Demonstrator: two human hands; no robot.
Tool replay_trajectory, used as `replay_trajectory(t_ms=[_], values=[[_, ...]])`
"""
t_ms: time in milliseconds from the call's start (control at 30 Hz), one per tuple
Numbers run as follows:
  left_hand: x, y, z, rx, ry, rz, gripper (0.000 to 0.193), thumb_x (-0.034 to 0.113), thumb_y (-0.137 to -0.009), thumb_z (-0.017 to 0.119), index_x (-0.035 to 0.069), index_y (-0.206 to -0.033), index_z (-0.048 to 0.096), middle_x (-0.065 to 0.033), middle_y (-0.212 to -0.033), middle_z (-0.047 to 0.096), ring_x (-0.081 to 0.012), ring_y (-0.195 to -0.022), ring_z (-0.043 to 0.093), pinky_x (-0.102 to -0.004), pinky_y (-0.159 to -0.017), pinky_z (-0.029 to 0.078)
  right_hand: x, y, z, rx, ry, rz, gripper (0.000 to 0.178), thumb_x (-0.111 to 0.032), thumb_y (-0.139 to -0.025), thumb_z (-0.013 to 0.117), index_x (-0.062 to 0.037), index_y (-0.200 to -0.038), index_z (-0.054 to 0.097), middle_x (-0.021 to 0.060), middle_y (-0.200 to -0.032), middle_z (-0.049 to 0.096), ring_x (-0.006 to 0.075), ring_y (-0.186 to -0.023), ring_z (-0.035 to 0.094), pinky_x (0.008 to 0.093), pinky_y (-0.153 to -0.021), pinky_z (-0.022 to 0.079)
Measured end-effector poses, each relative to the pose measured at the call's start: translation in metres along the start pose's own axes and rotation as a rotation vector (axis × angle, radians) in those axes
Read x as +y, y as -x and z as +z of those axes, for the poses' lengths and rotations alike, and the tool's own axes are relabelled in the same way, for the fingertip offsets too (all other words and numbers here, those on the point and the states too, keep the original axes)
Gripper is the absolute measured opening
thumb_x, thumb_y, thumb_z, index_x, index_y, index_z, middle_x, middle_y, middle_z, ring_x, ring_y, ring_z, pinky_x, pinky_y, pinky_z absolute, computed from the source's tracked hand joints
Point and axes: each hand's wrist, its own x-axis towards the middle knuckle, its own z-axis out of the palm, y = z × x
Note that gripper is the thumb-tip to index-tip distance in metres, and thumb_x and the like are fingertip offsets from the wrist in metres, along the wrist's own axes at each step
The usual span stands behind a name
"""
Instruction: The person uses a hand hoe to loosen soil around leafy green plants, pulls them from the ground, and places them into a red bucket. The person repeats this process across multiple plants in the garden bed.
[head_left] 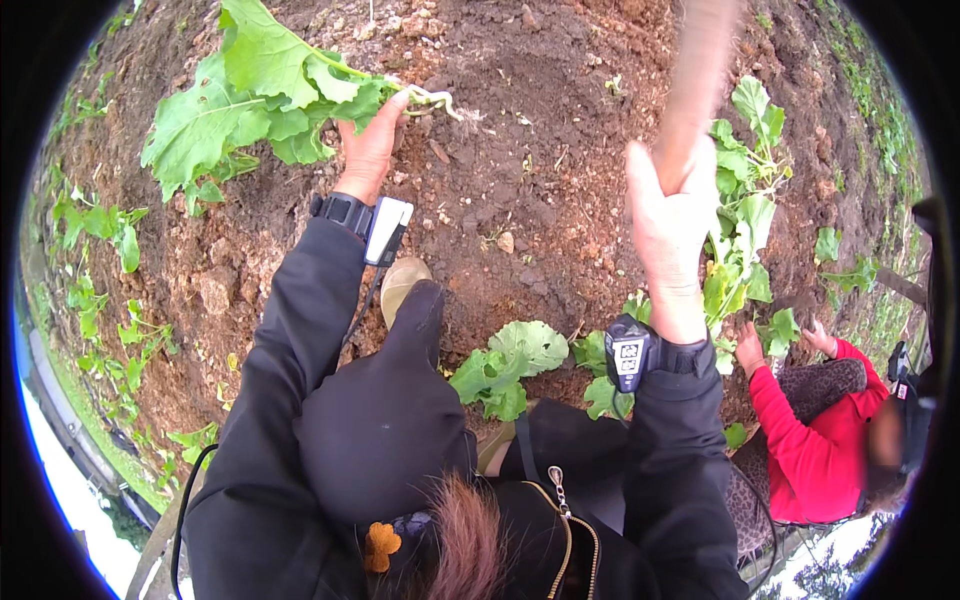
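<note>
My left hand [370,150] is closed around the lower stem of a leafy green seedling [285,105], up at the left over the soil. Its broad, lobed leaves spread to the left, and its pale, bent root sticks out past my fingers to the right. In my right hand [672,220] is a thick wooden handle [697,85], raised and slightly blurred. The handle runs out of the top of the picture, so the tool's head is hidden. Between my hands lies brown, crumbly soil [500,185] with small stones.
Leafy plants [745,235] form a row at the right. More leaves [512,362] lie by my feet, one in a tan shoe [402,288]. Small plants [105,225] grow at the left. A person in red [815,440] crouches at lower right, both hands near the plants.
</note>
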Motion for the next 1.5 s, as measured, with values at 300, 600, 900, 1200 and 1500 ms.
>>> replay_trajectory(t_ms=[300,600,900,1200,1500], values=[[0.006,-0.005,0.008,-0.054,0.092,0.107,0.021,0.012,-0.079,0.068,0.005,-0.098,0.062,-0.0014,-0.092,0.063,-0.0087,-0.078,0.059,-0.0242,-0.065,0.049,0.037,0.015,0.016,-0.708,0.625,0.345,0.029,-0.02,-0.074,0.062,0.0016,-0.092,0.053,0.0175,-0.068,0.061,0.0354,-0.062,0.062,0.0397,-0.057,0.052],[-0.033,-0.016,0.036,0.0,-0.199,0.309,0.026,0.013,-0.076,0.072,0.002,-0.096,0.06,-0.0028,-0.09,0.062,-0.0101,-0.073,0.058,-0.0248,-0.062,0.049,0.068,0.076,0.02,-0.51,0.466,0.437,0.027,-0.019,-0.072,0.061,-0.0008,-0.087,0.049,0.0233,-0.078,0.06,0.0385,-0.074,0.061,0.0432,-0.067,0.05],[-0.068,-0.017,0.056,-0.093,-0.501,0.409,0.021,0.013,-0.08,0.06,0.002,-0.098,0.059,-0.0116,-0.096,0.062,-0.0237,-0.083,0.06,-0.0345,-0.07,0.05,0.082,0.141,0.041,-0.347,0.237,0.569,0.031,-0.022,-0.075,0.063,-0.0012,-0.088,0.044,0.0226,-0.071,0.057,0.0384,-0.066,0.059,0.0423,-0.061,0.047],[-0.094,-0.013,0.07,-0.263,-0.571,0.447,0.019,0.017,-0.072,0.066,0.001,-0.083,0.061,-0.0167,-0.086,0.061,-0.0326,-0.081,0.059,-0.0385,-0.069,0.049,0.088,0.161,0.048,-0.306,0.297,0.556,0.032,-0.023,-0.076,0.065,-0.0028,-0.09,0.045,0.0232,-0.07,0.058,0.0405,-0.067,0.06,0.0432,-0.058,0.048],[-0.072,-0.021,0.09,-0.375,-0.825,0.302,0.024,0.022,-0.071,0.067,-0.001,-0.074,0.061,-0.0224,-0.078,0.061,-0.0393,-0.077,0.06,-0.0435,-0.07,0.049,0.091,0.164,0.048,-0.302,0.385,0.541,0.033,-0.025,-0.077,0.065,-0.0048,-0.093,0.045,0.0223,-0.067,0.058,0.0401,-0.066,0.06,0.045,-0.057,0.048]])
